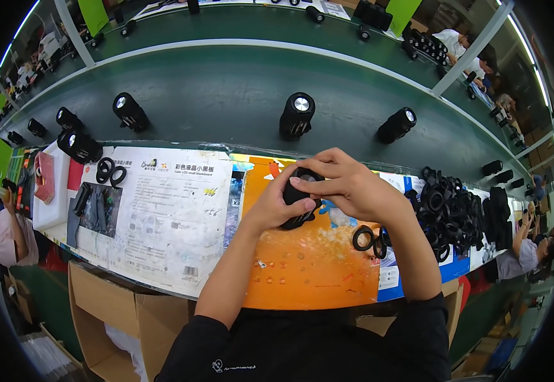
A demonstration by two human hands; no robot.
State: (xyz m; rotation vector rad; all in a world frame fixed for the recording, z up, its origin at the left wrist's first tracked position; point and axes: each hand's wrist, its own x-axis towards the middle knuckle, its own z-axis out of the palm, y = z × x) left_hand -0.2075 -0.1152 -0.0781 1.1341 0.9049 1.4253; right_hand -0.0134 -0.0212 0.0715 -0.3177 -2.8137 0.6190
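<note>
A black cylindrical speaker stands roughly upright between my two hands over the orange board. My left hand wraps its left side, with the thumb across the front. Coming from the right, my right hand has its fingers over the top end and hides much of it. Just right of the speaker lie black rings, partly behind my right forearm. A large heap of similar black rings is beyond that forearm.
Black speakers stand on the green conveyor, including one speaker straight ahead and another to its right. At left are loose black rings, a white foam tray and a cardboard box below. Other people work at both sides.
</note>
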